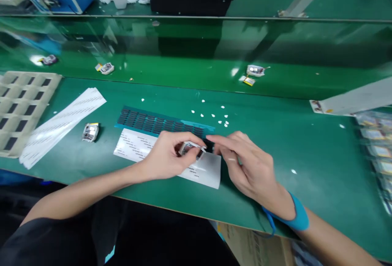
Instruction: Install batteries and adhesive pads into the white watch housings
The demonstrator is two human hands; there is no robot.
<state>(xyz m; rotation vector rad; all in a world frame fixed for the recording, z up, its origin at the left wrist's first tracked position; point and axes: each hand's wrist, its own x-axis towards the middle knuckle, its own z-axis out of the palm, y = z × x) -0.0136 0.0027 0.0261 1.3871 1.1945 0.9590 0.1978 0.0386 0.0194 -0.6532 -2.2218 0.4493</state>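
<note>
My left hand is closed round a small silver battery cell, held just above a white label sheet. My right hand pinches at the cell's right end with thumb and forefinger; what the fingertips hold, if anything, is too small to make out. Right behind the hands lies a blue sheet of small black stickers. A blue strap circles my right wrist.
Another cell lies left on the green table, next to a fan of white strips and a beige compartment tray. White backing bits are scattered behind. More cells sit on the conveyor belt. Bagged parts lie at right.
</note>
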